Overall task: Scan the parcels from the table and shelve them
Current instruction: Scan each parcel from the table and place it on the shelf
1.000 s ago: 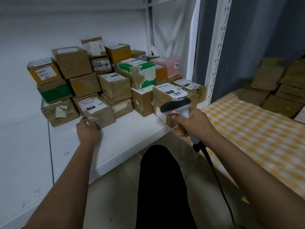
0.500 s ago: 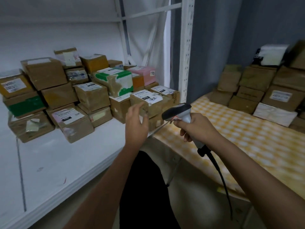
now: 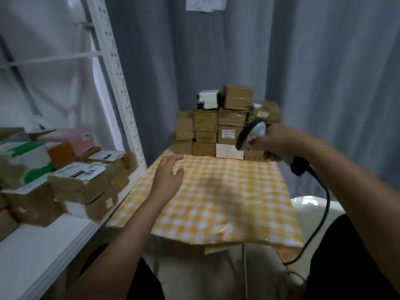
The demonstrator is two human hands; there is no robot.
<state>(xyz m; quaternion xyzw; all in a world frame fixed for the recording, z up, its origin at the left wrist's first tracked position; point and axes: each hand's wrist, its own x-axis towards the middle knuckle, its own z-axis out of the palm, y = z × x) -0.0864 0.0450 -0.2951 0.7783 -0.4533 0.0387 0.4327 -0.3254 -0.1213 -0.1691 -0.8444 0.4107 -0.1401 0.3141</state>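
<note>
The left hand (image 3: 170,176) hovered over the near-left part of the bench (image 3: 227,204), which was covered in a yellow checked cloth; its grip was loose and empty, the fingers relaxed and spread, reaching toward the far end. The right hand (image 3: 275,144) had its grip wrapped firmly round the handle of a barcode scanner (image 3: 252,134), whose head pointed at the stack of parcels (image 3: 225,126) at the far edge of the bench. The scanner's cable (image 3: 322,215) trailed down off the right side.

Judging by how things lay, the task looked well under way but far from finished. On the white shelf (image 3: 39,252) to the left, a good number of shelved boxes (image 3: 82,180) already sat in rows, many with labels facing up, among them a pink box (image 3: 71,138) and a green-and-white box (image 3: 23,161). The stack on the bench was several layers high, mostly brown cartons with one white box (image 3: 208,99) on top and a pale one (image 3: 229,151) at the bottom. None of these was in either hand. What remained, it seemed, was to pick each one up, scan it and move it across to the shelf, where bare space showed at the near end
</note>
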